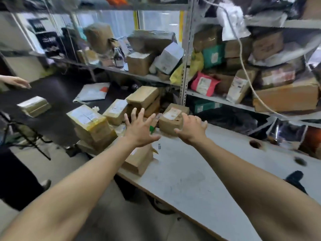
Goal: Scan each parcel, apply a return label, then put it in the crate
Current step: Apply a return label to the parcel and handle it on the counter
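Note:
Both my arms reach forward over the far end of a white table (191,180). My left hand (140,126) has its fingers spread wide and holds nothing. My right hand (192,127) is also spread, just right of a small brown parcel (171,120) with a white and orange label on top. The parcel stands on the table between the two hands, nearer the right one. Several more brown parcels (92,122) are stacked to the left, and one parcel (139,159) lies under my left wrist. A small green object (152,129) shows beside my left hand.
Metal shelves (186,63) packed with boxes and coloured mail bags stand behind the table. A dark table (57,94) on the left holds a taped parcel (33,106) and a white mailer (93,93). Another person's hand (16,82) rests at its far left edge.

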### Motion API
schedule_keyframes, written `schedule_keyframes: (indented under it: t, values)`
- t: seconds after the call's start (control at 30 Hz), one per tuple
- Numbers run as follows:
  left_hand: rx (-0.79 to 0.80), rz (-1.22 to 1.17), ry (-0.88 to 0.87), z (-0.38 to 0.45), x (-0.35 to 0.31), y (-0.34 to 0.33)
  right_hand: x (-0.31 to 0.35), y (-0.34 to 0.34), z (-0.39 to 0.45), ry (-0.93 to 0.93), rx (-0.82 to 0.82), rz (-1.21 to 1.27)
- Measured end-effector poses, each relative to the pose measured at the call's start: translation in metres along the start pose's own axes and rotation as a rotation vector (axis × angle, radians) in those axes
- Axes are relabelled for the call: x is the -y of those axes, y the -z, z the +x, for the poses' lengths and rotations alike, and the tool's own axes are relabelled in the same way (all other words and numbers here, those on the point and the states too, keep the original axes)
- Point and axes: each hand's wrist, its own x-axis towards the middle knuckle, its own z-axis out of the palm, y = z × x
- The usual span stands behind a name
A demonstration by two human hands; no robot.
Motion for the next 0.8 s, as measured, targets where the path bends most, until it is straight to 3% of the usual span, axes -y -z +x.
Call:
schedule_keyframes:
  t: [0.43,0.8]
  values:
    - [0.12,-0.107,0.046,0.161,0.001,-0.084,-0.055,-0.051,0.166,-0.203,0.102,0.092]
    - [0.376,-0.464,0.151,0.296,0.0,-0.176,-0.06,-0.13,0.268,-0.255,0.265,0.22]
